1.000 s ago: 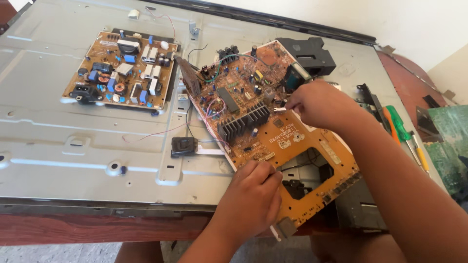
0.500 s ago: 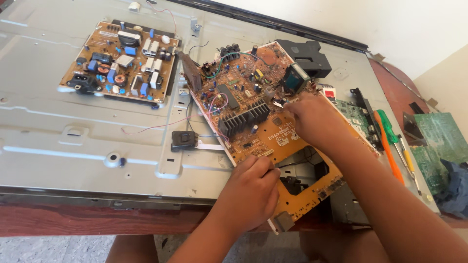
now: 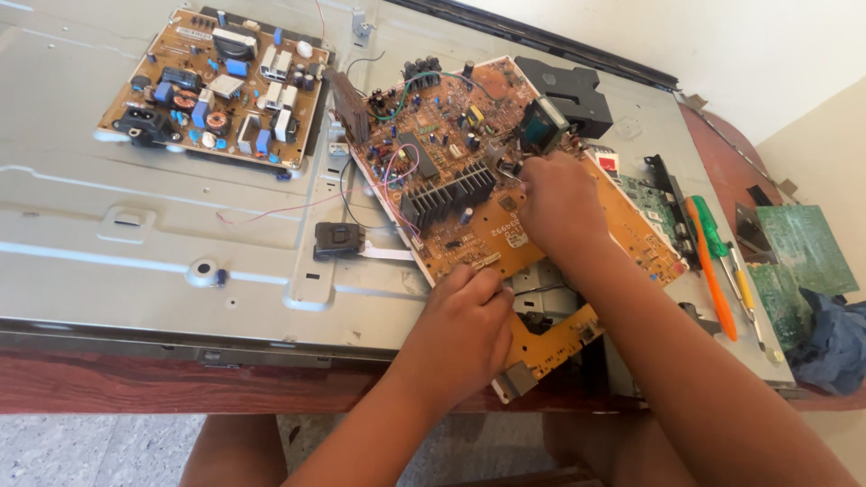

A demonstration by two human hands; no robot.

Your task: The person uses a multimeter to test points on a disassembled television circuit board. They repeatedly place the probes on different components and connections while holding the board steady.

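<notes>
- Orange circuit board (image 3: pixel 541 243) lies tilted across the grey metal panel (image 3: pixel 135 234), its near corner overhanging the panel edge above the red tabletop (image 3: pixel 108 383).
- Left hand (image 3: pixel 460 329) rests on the board's near edge; fingers curled shut, pinching the board rim.
- Right hand (image 3: pixel 557 200) sits on the board's middle, just beside the black heatsink (image 3: pixel 446 197); fingers bent down onto components, whether they grip anything cannot be told.
- Second board (image 3: pixel 216 86), brown with blue and white parts, lies on the panel at far left, well apart from both hands.
- Small black module (image 3: pixel 339 239) lies on the panel just left of the orange board.
- Orange-handled screwdriver (image 3: pixel 713 271) and green-handled screwdriver (image 3: pixel 713 230) lie right of the board.
- Green board (image 3: pixel 798 257) and dark cloth (image 3: pixel 834 338) lie at far right.
</notes>
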